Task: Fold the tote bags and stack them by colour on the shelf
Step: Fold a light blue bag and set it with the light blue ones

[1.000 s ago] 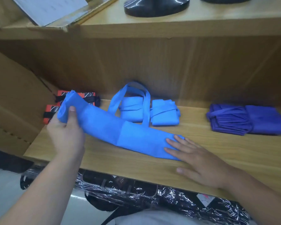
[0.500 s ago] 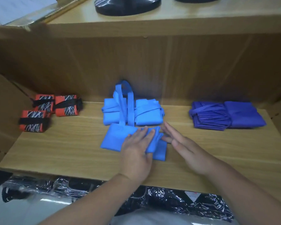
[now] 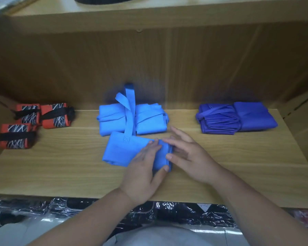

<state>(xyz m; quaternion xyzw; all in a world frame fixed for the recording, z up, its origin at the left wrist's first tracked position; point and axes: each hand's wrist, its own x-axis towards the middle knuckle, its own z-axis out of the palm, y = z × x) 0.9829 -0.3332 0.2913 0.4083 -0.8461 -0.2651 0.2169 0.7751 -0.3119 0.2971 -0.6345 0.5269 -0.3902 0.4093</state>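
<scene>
A light blue tote bag (image 3: 121, 150) lies folded into a short pad in the middle of the wooden shelf (image 3: 60, 166). Its strap (image 3: 129, 107) runs back over two folded light blue bags (image 3: 117, 119) behind it. My left hand (image 3: 146, 167) lies flat on the pad's right half, with the thumb stretched to its right edge. My right hand (image 3: 187, 157) has straight fingers and touches that same right edge from the side. Three folded orange-and-black bags (image 3: 55, 116) sit at the far left. Folded purple bags (image 3: 219, 119) sit at the right.
An upper shelf board (image 3: 149, 16) overhangs the bay, and a wooden back wall closes it behind the bags. Side panels close it at left and right. Dark items in shiny plastic wrap (image 3: 185, 215) lie below the shelf's front edge.
My left hand carried the long bag's left end over to the right, folding it in half, and now presses it flat. My right hand shifted to the fold's right edge.
</scene>
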